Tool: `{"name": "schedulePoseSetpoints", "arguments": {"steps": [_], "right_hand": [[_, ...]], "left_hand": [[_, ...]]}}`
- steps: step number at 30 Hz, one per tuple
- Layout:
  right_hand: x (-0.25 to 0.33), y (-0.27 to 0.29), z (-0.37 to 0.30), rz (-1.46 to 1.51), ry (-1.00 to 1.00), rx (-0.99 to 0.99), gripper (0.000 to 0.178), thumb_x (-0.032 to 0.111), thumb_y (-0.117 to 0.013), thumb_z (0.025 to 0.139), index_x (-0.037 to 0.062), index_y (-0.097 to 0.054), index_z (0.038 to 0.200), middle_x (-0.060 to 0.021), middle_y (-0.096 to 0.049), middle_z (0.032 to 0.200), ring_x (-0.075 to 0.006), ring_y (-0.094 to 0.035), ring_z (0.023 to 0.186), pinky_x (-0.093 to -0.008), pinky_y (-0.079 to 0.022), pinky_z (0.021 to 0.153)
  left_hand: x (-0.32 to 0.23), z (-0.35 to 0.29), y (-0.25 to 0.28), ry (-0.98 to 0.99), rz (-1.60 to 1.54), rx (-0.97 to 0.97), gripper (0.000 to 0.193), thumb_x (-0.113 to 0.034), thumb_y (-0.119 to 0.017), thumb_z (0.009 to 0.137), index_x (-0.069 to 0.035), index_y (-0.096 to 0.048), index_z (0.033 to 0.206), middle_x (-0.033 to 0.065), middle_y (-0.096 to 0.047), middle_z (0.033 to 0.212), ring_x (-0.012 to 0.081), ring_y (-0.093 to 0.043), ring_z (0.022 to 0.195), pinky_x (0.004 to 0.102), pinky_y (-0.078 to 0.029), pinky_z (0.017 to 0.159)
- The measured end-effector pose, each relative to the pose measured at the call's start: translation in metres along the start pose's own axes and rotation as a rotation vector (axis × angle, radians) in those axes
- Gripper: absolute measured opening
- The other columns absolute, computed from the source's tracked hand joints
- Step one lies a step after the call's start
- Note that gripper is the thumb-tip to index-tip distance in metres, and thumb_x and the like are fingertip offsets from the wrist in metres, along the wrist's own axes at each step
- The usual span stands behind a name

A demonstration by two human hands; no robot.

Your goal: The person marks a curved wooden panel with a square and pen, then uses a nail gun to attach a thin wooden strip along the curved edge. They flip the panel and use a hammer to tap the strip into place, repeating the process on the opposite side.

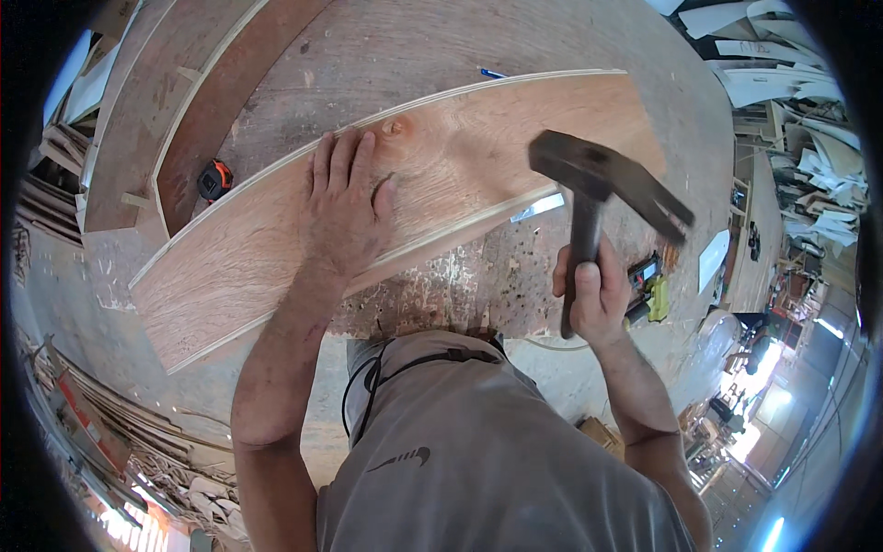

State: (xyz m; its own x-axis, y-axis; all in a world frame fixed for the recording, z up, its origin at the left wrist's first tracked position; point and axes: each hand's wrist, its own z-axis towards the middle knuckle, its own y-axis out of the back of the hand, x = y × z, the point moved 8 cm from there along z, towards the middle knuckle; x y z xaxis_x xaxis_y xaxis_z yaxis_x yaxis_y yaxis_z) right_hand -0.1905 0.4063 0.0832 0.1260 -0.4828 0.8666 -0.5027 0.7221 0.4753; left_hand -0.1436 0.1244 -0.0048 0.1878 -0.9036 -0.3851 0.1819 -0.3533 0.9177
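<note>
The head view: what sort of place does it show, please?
Probably a woodworking shop: the right hand holds a hammer, the left hand lies on a curved wooden panel, and a tape measure sits near the panel's far edge.

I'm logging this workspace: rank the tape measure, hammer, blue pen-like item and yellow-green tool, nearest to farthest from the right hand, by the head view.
1. Hammer: gripped in the right hand.
2. Yellow-green tool: just right of it.
3. Blue pen-like item: beyond the curved board's far edge.
4. Tape measure: far left.
</note>
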Motion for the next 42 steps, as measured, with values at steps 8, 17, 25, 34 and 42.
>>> {"name": "schedulePoseSetpoints", "arguments": {"steps": [8,17,25,34,42], "right_hand": [[-0.017,-0.013,0.008,-0.149,-0.139,0.100,0.031,0.019,-0.058,0.098,0.0021,-0.058,0.124,-0.0161,-0.063,0.073,-0.0305,-0.066,0.064,-0.0383,-0.051,0.061],[-0.052,-0.034,0.000,-0.081,-0.147,0.162,0.041,0.022,-0.056,0.100,0.0012,-0.051,0.135,-0.0005,-0.055,0.071,-0.0079,-0.050,0.056,-0.0255,-0.045,0.054],[-0.072,-0.031,-0.066,0.380,-0.173,-0.294,0.031,0.026,-0.054,0.102,-0.0012,-0.054,0.118,-0.0027,-0.056,0.068,-0.0093,-0.054,0.055,-0.0249,-0.043,0.051],[-0.083,-0.071,-0.096,0.313,-0.377,-0.539,0.031,0.029,-0.064,0.097,0.0006,-0.060,0.108,-0.0027,-0.054,0.061,-0.0099,-0.054,0.050,-0.0272,-0.040,0.046],[0.002,-0.066,-0.033,-0.263,-0.071,-0.600,0.034,0.028,-0.068,0.092,0.0009,-0.059,0.111,-0.0217,-0.061,0.072,-0.0389,-0.065,0.064,-0.0420,-0.049,0.056]], "left_hand": [[-0.003,0.001,0.002,-0.008,0.033,0.011,0.058,-0.033,-0.049,0.098,-0.005,-0.037,0.148,0.0175,-0.035,0.152,0.0370,-0.028,0.143,0.0485,-0.022,0.119],[-0.005,0.003,0.002,-0.013,0.064,0.035,0.060,-0.037,-0.047,0.099,-0.004,-0.037,0.148,0.0158,-0.035,0.152,0.0368,-0.026,0.144,0.0491,-0.020,0.120],[-0.009,0.004,0.000,-0.066,0.107,0.054,0.063,-0.038,-0.049,0.098,-0.003,-0.034,0.149,0.0208,-0.034,0.151,0.0402,-0.025,0.142,0.0510,-0.021,0.118],[0.031,0.038,0.007,-0.172,-0.015,0.043,0.076,-0.055,-0.061,0.089,0.003,-0.047,0.135,0.0268,-0.045,0.138,0.0420,-0.041,0.131,0.0518,-0.037,0.105],[0.062,0.053,-0.009,0.008,-0.055,0.339,0.075,-0.065,-0.057,0.088,0.002,-0.061,0.120,0.0267,-0.067,0.106,0.0436,-0.064,0.101,0.0493,-0.049,0.089]]}}
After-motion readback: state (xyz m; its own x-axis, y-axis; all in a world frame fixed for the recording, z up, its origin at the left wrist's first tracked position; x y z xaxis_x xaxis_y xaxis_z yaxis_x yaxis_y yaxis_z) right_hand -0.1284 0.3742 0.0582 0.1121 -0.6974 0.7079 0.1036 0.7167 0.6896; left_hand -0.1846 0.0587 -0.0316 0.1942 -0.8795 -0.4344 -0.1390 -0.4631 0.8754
